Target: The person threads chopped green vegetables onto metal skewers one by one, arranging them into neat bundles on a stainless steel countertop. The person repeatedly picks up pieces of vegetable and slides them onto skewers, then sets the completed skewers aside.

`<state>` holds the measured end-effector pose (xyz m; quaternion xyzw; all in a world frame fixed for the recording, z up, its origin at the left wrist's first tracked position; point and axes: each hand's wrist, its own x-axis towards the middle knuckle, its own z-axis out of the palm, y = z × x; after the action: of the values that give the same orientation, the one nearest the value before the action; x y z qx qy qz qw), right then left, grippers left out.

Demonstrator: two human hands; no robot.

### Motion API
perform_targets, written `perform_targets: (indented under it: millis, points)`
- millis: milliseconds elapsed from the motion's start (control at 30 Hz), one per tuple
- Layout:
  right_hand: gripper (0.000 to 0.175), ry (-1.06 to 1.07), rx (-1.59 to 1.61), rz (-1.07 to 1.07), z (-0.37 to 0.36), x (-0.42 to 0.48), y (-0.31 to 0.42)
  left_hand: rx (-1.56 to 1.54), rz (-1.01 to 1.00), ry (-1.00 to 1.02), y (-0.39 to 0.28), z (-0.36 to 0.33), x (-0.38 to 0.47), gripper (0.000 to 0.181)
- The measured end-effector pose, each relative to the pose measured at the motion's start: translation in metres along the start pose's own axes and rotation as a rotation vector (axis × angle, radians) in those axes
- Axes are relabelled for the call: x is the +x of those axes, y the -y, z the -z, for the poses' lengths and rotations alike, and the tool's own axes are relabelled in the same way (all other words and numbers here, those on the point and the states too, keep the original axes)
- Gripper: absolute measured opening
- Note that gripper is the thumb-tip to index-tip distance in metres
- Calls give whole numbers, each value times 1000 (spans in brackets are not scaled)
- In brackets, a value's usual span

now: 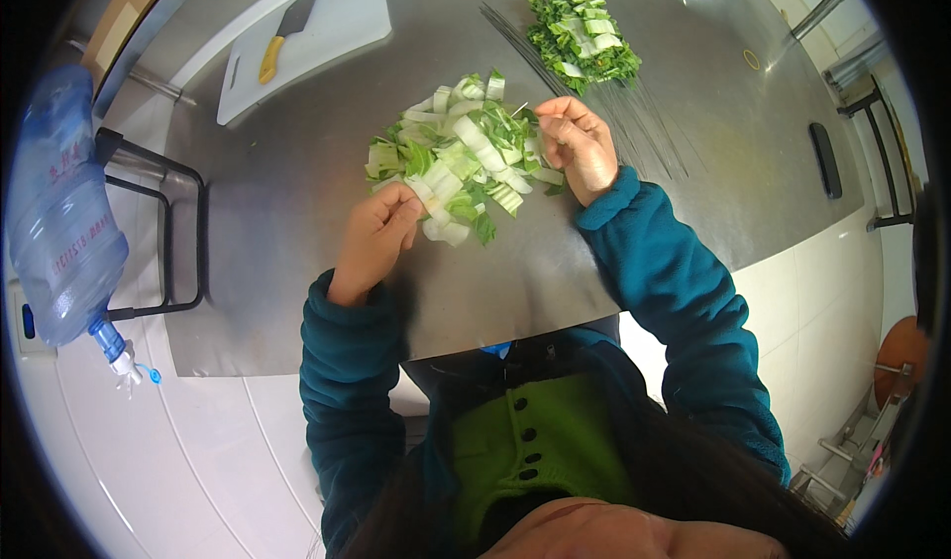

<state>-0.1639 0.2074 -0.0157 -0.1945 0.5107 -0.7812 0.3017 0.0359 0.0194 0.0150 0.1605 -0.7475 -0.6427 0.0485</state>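
A loose heap of chopped leafy greens with pale stems [461, 157], like Chinese cabbage, lies on the steel table before me. At its near left edge my left hand [383, 232] pinches a pale stem piece [438, 187] between thumb and forefinger. My right hand [579, 143] is at the heap's right edge, thumb and forefinger brought together. Beside its fingertips shows a thin, bright sliver [520, 109]; whether the fingers hold it is unclear. Farther back, a stack of cut greens [583, 35] rests on thin metal skewers [520, 46], whose ends stick out on both sides.
A white cutting board [334, 53] at the back left carries a yellow-handled knife [282, 35]. On the steel table [297, 165], a dark phone-like object [825, 159] and a yellow rubber band [752, 59] lie to the right. A large blue water bottle [63, 209] stands left of the table.
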Motion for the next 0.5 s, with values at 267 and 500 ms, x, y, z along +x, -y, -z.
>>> perform_targets:
  millis: [267, 500]
  points:
    - [38, 192, -119, 59, -5, -7, -5, -27, 77, 58, -7, 3, -1, 15]
    - [25, 200, -32, -8, -9, -5, -16, -48, 83, 39, -8, 3, -1, 15]
